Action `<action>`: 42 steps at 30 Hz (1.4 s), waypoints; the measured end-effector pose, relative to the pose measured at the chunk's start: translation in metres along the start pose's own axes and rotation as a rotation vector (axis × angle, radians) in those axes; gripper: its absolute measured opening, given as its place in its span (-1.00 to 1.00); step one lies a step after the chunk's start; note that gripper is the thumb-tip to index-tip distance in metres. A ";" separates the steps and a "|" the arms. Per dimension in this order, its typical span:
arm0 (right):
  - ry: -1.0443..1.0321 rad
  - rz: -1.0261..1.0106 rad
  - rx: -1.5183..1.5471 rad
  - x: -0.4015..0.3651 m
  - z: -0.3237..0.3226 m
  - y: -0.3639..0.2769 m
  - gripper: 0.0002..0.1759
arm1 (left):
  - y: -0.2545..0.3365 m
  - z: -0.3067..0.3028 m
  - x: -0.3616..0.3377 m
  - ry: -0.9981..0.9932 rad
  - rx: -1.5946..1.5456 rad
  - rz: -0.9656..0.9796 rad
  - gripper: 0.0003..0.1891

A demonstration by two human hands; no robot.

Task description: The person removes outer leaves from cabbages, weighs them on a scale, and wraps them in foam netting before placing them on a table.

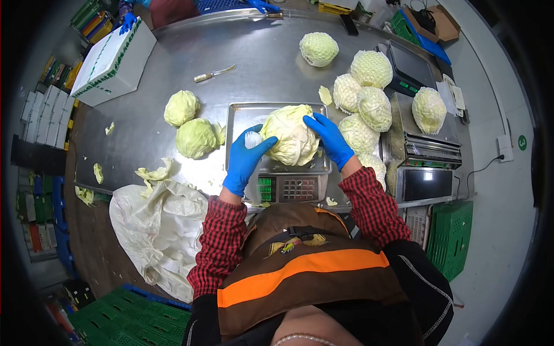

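A pale green cabbage [290, 138] is held between my two blue-gloved hands above the metal tray of a weighing scale [297, 189]. My left hand [245, 158] grips its left side, with a bit of white netting [252, 139] showing by the fingers. On the upper right side, my right hand [330, 137] presses its fingers against the leaves. Two bare cabbages [197, 138] lie left of the tray. To the right, several cabbages in white foam nets [375, 108] sit close together, and one more netted cabbage [318, 49] stands farther back.
A knife [214, 73] lies on the steel table [173, 57]. A white foam box [115, 60] stands at back left, with a co-worker's gloved hand [128, 23] on it. Right are a wrapping machine [430, 155] and another scale [410, 66]. A white sack [158, 225] hangs at front left.
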State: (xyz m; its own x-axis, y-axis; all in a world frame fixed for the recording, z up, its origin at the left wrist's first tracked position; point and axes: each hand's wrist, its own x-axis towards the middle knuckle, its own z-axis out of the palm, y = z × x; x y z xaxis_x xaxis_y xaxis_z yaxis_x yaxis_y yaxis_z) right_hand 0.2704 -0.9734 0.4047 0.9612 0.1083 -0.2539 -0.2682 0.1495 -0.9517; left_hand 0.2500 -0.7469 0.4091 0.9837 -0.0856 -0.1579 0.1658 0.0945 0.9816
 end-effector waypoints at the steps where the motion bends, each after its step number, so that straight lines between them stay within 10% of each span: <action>1: 0.008 -0.020 0.016 0.001 0.001 0.001 -0.45 | -0.001 0.001 0.000 0.000 0.000 0.001 -0.38; 11: -0.054 0.096 0.728 0.016 -0.023 -0.004 -0.49 | 0.023 -0.003 0.013 -0.043 -0.179 -0.116 -0.37; 13: -0.050 0.059 0.813 0.017 -0.056 0.013 -0.44 | -0.017 -0.009 0.030 0.217 0.508 0.244 -0.16; 16: -0.141 0.059 0.869 0.001 -0.082 0.008 -0.43 | -0.025 0.014 0.018 0.008 0.925 0.154 0.27; 18: 0.207 0.030 0.674 -0.001 -0.103 0.023 -0.43 | -0.018 0.034 0.014 -0.074 1.263 0.158 0.29; 29: 0.319 0.078 -0.110 0.014 -0.057 0.053 -0.18 | -0.053 -0.018 0.022 0.087 -0.570 -0.042 -0.25; 33: 0.345 0.092 -0.246 0.017 -0.037 0.058 -0.20 | -0.015 -0.029 0.009 0.220 -0.344 0.061 -0.29; 35: 0.417 0.016 -0.452 0.019 -0.039 0.061 -0.20 | 0.015 -0.010 0.002 0.170 0.193 0.408 -0.17; 37: 0.518 -0.115 -0.678 0.016 -0.042 0.054 -0.30 | 0.028 0.021 -0.002 0.045 0.027 0.348 -0.04; 40: 0.314 -0.215 0.146 -0.004 -0.035 0.010 -0.51 | 0.015 0.055 0.002 0.039 0.378 0.472 0.02; 42: 0.233 -0.285 -0.003 -0.004 -0.035 0.012 -0.46 | 0.010 0.068 0.002 0.041 0.559 0.518 0.02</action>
State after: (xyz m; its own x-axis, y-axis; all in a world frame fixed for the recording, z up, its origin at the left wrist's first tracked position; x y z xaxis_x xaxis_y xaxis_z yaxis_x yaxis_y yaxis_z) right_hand 0.2656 -1.0067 0.3887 0.9863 -0.1643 -0.0107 0.0123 0.1384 -0.9903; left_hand 0.2495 -0.8132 0.4260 0.9300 -0.1293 0.3442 -0.3664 -0.4047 0.8378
